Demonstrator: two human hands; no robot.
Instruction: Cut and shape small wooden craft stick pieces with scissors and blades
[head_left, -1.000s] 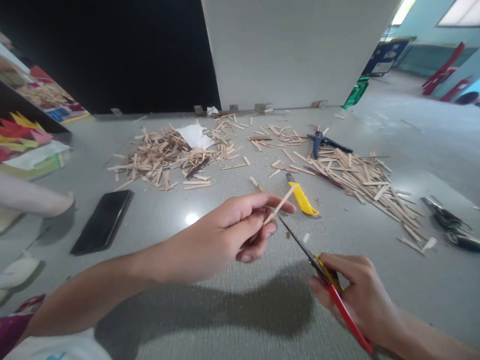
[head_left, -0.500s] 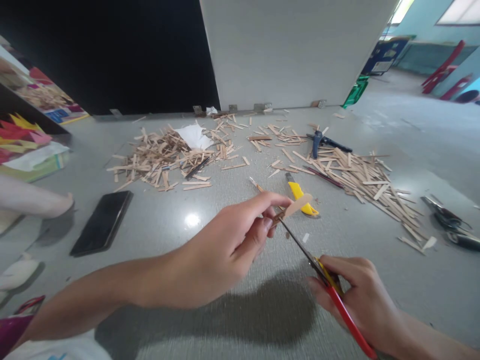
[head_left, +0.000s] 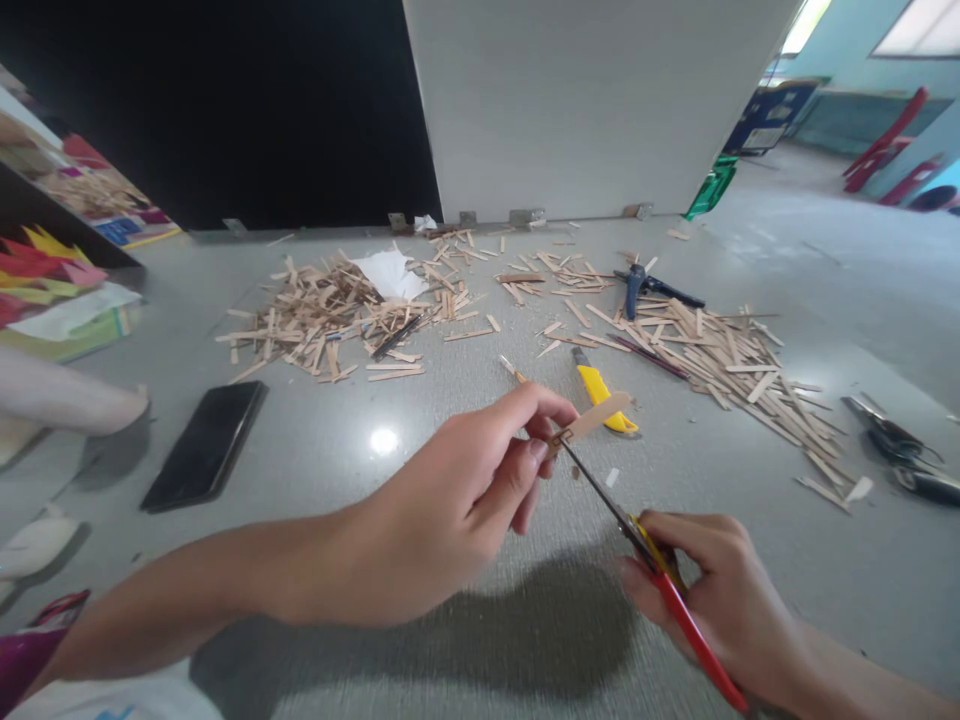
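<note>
Scissors [head_left: 694, 630] sat in the right hand [head_left: 712, 590], whose fingers were curled shut about the red handles, with the blades reaching up and leftward to meet the near end of a wooden stick [head_left: 596, 417]. The left hand [head_left: 465, 490] pinched that stick by one end between thumb and forefinger, so its rounded free end jutted clear to the right, above the floor [head_left: 465, 620]. A yellow utility knife [head_left: 604, 395] lay just beyond the stick. A heap of cut sticks [head_left: 735, 365] spread farther off, right of both hands.

Craft stick [head_left: 596, 417], scattered offcuts [head_left: 720, 355]: pale raw wood, matt. Scissors [head_left: 679, 608]: dull metal blades, glossy red-yellow plastic handles. Floor [head_left: 750, 470]: grey, finely textured, slight sheen. Phone [head_left: 206, 445]: glossy black.
</note>
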